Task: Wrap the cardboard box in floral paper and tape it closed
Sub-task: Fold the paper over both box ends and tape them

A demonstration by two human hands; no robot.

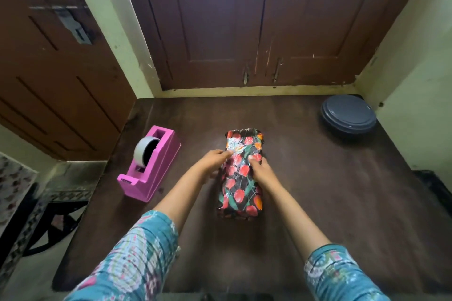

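At the middle of the bench [318, 190], both hands pressing on the top of the cardboard box [241, 212]. Right hand [260, 170] laid flat on the right half of the top face, fingers straight. Left hand [215, 160] reaching in over the left edge, fingertips touching the wrapping, nothing gripped. Box fully covered in floral paper [234, 179]: glossy, crinkled, black ground with red and orange blooms and green leaves. Oblong, lying flat, long axis running straight away from the person, short ends near and far. Left of the box, well apart, a pink plastic tape dispenser [160, 171], wedge-shaped, angled toward the far right, carrying a grey roll of tape [145, 151]. In the far right corner, a round dark blue lidded container [348, 117]. Underneath all, dark matte wood.
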